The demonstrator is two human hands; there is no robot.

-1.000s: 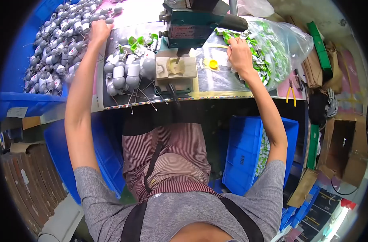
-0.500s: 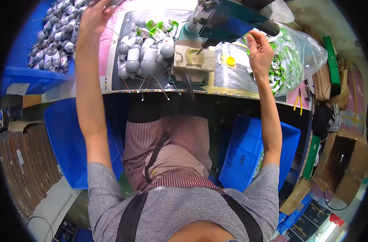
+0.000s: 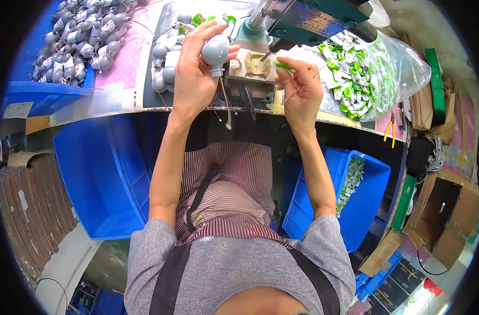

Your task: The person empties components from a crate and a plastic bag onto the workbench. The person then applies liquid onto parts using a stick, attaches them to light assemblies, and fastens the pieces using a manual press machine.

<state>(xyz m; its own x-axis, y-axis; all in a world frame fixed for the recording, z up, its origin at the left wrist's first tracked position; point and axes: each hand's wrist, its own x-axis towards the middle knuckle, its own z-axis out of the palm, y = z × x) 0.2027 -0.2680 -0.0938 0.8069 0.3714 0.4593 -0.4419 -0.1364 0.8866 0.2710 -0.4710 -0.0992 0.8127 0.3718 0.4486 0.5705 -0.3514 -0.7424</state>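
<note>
My left hand [image 3: 193,71] is closed around a grey bulb-shaped part [image 3: 214,54], with thin wires hanging from its narrow end. Just right of the press fixture, my right hand [image 3: 302,89] pinches a small green piece [image 3: 284,66] between its fingertips; a thin pale strand runs by these fingers. Between the two hands sits the metal fixture block [image 3: 258,65] with a hollow in its top, under the teal press [image 3: 307,21]. More grey-and-white bulb-shaped parts [image 3: 159,51] lie behind and left of my left hand, partly hidden by it.
A blue bin [image 3: 40,90] heaped with grey parts stands at the upper left. Green-and-white pieces [image 3: 349,79] spill from a clear plastic bag [image 3: 402,68] on the right. Yellow-handled pliers [image 3: 390,131] lie at the table edge. Blue crates [image 3: 100,178] flank my legs.
My left hand has come from the upper-left bin to the fixture, now with a grey part in it. My right hand has moved left and down from the bag side with the green piece.
</note>
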